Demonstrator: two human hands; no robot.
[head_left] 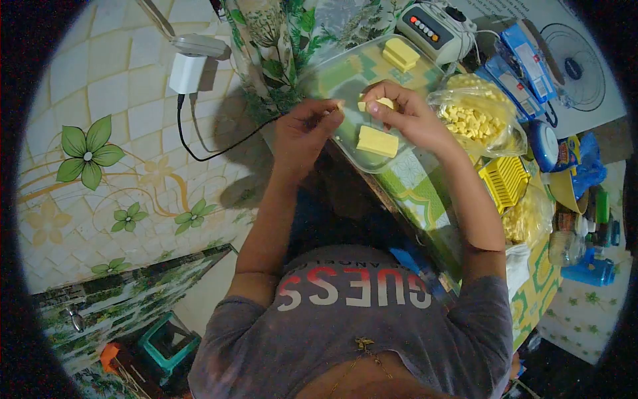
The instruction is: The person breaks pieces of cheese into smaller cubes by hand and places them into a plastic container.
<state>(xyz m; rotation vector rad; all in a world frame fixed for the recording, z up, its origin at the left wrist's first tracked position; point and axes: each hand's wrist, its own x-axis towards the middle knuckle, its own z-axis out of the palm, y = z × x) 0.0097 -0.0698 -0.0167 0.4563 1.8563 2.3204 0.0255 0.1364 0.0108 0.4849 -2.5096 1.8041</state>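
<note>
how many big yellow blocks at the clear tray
3: a far block and a near block in the tray, and a middle block at the right hand, partly hidden by it. The far one may be two pieces together.

The blocks are yellow, the tablecloth patterned green and yellow, the shirt grey.

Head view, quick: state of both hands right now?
Left hand: closed in a pinch, apparently on a small pale piece.
Right hand: closed, holding a yellow block.
</note>
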